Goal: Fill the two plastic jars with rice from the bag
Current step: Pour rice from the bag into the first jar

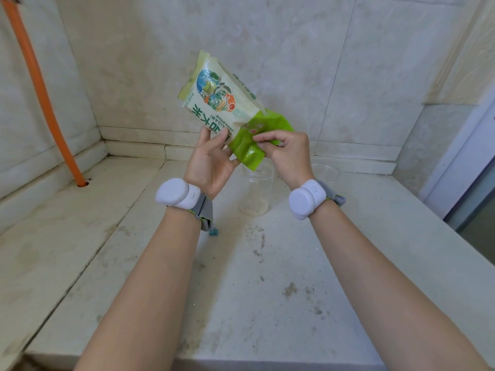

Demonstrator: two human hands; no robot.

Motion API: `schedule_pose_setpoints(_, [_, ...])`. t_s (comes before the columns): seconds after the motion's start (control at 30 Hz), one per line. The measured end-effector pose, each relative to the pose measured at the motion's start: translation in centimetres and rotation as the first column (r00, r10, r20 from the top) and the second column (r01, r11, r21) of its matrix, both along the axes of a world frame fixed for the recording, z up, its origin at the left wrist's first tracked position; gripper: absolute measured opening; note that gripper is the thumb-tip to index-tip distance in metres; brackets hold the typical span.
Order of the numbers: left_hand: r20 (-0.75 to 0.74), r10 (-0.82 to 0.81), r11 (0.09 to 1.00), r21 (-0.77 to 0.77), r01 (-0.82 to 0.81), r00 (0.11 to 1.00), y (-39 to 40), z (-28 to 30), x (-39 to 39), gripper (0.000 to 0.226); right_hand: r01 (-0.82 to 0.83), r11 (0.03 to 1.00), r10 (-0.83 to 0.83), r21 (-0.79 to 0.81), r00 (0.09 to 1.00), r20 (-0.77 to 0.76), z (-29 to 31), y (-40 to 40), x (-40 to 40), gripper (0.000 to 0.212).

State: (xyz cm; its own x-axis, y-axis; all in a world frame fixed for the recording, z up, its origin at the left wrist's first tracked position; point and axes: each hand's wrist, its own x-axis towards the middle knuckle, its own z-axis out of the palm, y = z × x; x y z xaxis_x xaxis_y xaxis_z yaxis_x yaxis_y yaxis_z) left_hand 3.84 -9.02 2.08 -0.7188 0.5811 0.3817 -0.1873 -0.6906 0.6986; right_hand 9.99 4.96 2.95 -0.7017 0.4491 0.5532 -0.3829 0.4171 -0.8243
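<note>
A green and white rice bag [223, 99] is held upside down and tilted above the counter, its green end lowest. My left hand [211, 162] holds the bag from the left side near that end. My right hand [286, 153] pinches the crumpled green end. Right under the green end stands a clear plastic jar [257, 191] with a thin layer of rice on its bottom. A second clear jar [325, 174] stands to its right, mostly hidden behind my right wrist.
The jars stand on a stained pale stone counter [267, 277] in a tiled corner. An orange pipe [40, 84] runs down the left wall into the counter. The counter's front edge is near the bottom of the view. A doorway frame rises at the right.
</note>
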Motion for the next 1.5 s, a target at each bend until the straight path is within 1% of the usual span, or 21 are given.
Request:
schedule_pose_setpoints(0.13, [-0.018, 0.040, 0.999, -0.027, -0.040, 0.999, 0.2, -0.1, -0.1, 0.028, -0.018, 0.999, 0.019, -0.031, 1.000, 0.006, -0.2, 0.2, 0.0, 0.028])
schedule_pose_setpoints(0.43, [-0.050, 0.041, 0.999, -0.015, -0.042, 0.998, 0.3, 0.0, 0.2, 0.029, -0.001, 0.999, 0.001, -0.033, 1.000, -0.004, -0.3, -0.1, 0.5, 0.026])
schedule_pose_setpoints(0.63, [-0.034, 0.025, 1.000, -0.008, -0.026, 0.999, 0.4, 0.2, 0.6, 0.022, 0.001, 1.000, -0.002, -0.023, 0.999, -0.036, -0.3, -0.3, 0.8, 0.023])
schedule_pose_setpoints(0.87, [0.001, 0.073, 0.997, -0.010, -0.073, 0.997, 0.6, 0.2, 0.5, 0.018, 0.028, 1.000, -0.028, -0.006, 0.998, -0.052, -0.9, -0.2, 0.2, 0.029])
schedule_pose_setpoints(1.0, [0.051, 0.113, 0.994, -0.009, -0.113, 0.992, 0.8, 0.1, 0.2, 0.016, 0.018, 1.000, -0.018, -0.009, 0.998, -0.059, -0.8, -0.3, 0.2, 0.030])
schedule_pose_setpoints(1.13, [0.032, 0.105, 0.994, 0.006, -0.106, 0.994, 0.9, 0.2, 0.3, 0.010, 0.012, 1.000, -0.014, -0.029, 0.997, -0.069, -0.8, -0.3, 0.3, 0.030])
schedule_pose_setpoints(1.3, [0.013, 0.091, 0.996, 0.014, -0.091, 0.996, 0.7, 0.0, 0.4, 0.011, 0.009, 0.999, -0.012, -0.036, 0.998, -0.069, -0.9, -0.5, 0.3, 0.026])
schedule_pose_setpoints(1.5, [0.016, 0.095, 0.995, 0.015, -0.095, 0.995, 0.7, 0.0, 0.4, 0.012, 0.024, 0.999, -0.026, -0.031, 0.997, -0.070, -1.4, -0.4, 0.2, 0.029])
